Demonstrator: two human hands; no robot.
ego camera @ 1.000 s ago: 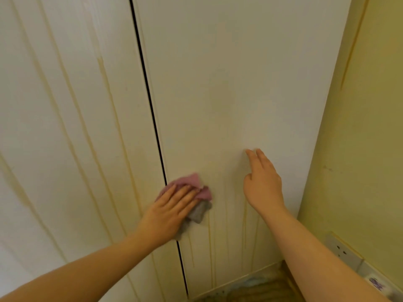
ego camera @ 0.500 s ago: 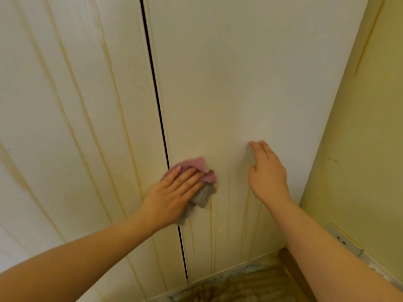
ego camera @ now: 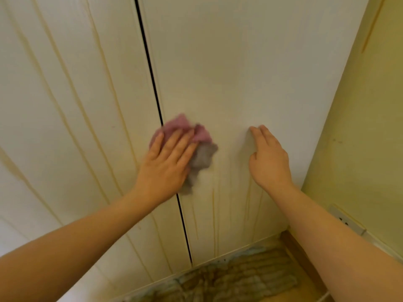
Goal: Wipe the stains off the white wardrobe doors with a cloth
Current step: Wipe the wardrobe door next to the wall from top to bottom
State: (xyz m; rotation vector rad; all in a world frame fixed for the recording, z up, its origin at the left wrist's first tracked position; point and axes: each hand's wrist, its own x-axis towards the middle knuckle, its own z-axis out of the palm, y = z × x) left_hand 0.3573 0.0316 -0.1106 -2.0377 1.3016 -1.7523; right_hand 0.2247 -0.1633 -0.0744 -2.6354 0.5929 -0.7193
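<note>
On rt door [ego camera: 239, 62], L hand [ego camera: 165, 168] pushed cloth [ego camera: 204, 155] higher.

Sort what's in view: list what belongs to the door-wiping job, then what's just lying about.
Belongs to the job:
- cloth, pink and grey, pressed against the right door by the left hand
- right hand, resting on that door
- left door
- yellowish drip stains on both doors

Just there:
- yellow wall
- socket
- shaggy rug
</note>
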